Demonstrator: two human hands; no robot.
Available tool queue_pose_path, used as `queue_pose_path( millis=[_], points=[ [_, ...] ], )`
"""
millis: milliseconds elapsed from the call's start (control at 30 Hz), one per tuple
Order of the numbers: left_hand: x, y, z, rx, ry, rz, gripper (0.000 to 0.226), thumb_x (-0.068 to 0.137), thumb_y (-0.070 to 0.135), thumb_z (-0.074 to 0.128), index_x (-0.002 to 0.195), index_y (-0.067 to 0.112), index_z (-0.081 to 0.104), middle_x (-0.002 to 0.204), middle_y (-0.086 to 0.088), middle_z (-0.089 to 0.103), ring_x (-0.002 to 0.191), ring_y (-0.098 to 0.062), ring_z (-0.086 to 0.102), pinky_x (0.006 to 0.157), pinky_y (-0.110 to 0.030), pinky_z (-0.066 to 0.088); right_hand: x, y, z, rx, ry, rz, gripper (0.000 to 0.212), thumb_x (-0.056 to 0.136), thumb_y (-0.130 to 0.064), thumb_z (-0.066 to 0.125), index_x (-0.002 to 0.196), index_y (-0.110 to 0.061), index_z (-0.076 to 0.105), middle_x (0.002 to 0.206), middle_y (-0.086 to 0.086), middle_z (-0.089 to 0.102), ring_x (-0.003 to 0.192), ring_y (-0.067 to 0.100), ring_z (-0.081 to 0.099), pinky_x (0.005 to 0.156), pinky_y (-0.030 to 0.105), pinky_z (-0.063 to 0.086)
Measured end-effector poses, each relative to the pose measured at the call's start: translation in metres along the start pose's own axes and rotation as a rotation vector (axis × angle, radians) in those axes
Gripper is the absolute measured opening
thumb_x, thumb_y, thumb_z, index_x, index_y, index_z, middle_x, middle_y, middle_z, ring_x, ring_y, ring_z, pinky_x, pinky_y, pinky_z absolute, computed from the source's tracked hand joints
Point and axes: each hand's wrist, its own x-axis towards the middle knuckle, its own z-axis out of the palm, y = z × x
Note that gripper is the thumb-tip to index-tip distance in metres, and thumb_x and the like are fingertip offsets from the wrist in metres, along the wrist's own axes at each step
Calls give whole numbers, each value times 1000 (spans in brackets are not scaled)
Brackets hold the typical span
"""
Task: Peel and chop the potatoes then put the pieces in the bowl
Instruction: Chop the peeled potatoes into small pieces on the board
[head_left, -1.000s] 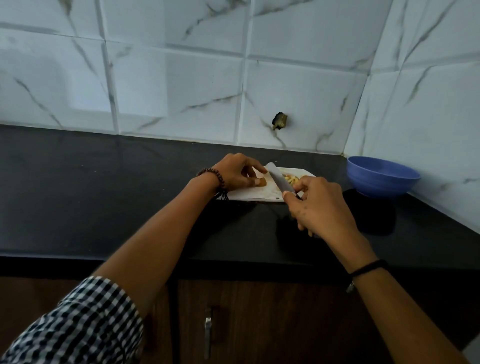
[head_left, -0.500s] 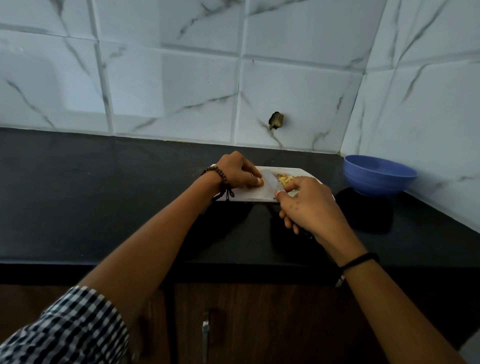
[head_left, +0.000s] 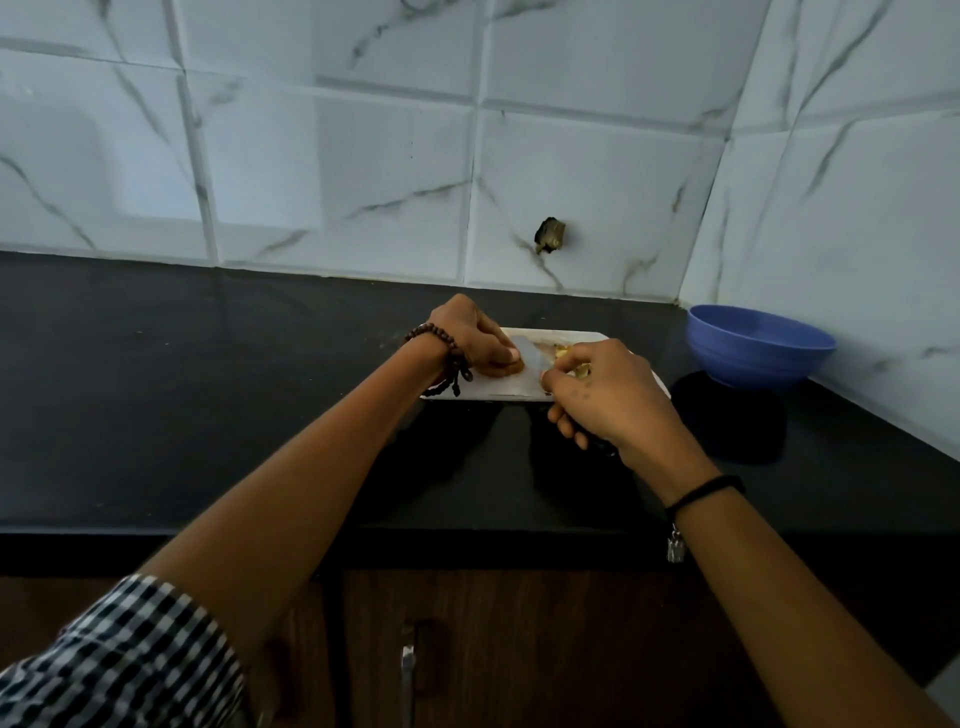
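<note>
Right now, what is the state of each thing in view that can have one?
left hand: holds a potato piece down on the cutting board
right hand: grips the knife
knife: blade down beside the potato piece
cut pieces: lying on the cutting board, behind the right hand
bowl: upright on the counter, right of the cutting board; bottom hidden
cabinet door: shut

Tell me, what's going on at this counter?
A person is chopping potato on a white cutting board on the black counter. The left hand holds a potato piece down; the right hand grips a knife, its blade beside that piece. A few cut pieces lie on the board. The blue bowl stands to the right, its inside hidden.
</note>
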Motion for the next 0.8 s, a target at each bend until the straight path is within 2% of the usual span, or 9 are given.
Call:
queue_pose_path(
  millis=[133,233,300,400,500,600,800],
  points=[
    [-1,4,3,79,51,-11,16,70,20,85,83,13,79,81,0,75,90,-11,69,90,-29,55,4,-8,6,-93,24,-33,22,98,-23,57,95,-3,67,62,12,71,45,19,61,48,33,55],
    [-2,6,5,90,56,-27,15,69,19,85,81,12,79,82,-1,75,90,-11,69,88,-29,56,6,-11,10,-186,39,-25,22,100,-28,53,95,-8,62,58,6,67,38,13,55,38,22,42],
    [-3,8,5,100,68,-22,14,70,18,84,81,12,79,82,-1,75,90,-12,70,87,-29,56,9,-10,12,-216,39,-15,17,99,-25,54,95,-9,58,56,4,65,36,11,53,38,20,38],
    [-6,10,6,139,91,-10,14,71,20,83,83,13,79,84,0,75,89,-9,68,83,-23,55,12,-8,11,-207,26,6,16,97,-24,57,95,-9,59,58,4,67,42,14,57,45,26,46],
    [-8,11,6,150,110,-15,15,71,22,84,84,15,79,83,3,74,84,-4,64,70,-16,49,11,-6,10,-118,23,14,24,99,-28,57,89,-7,64,61,9,69,49,20,61,53,34,56],
    [-9,13,7,154,118,-13,16,71,20,83,86,13,79,80,5,71,83,-4,62,71,-16,47,10,-7,11,-59,36,22,35,100,-34,55,87,-4,67,66,15,72,56,26,65,63,41,60],
    [-10,14,7,169,125,-5,18,71,20,83,87,13,79,86,2,74,89,-7,65,79,-18,51,18,-9,11,-140,23,24,25,99,-28,57,86,-7,62,60,9,69,48,21,61,54,32,56]
  ],
)
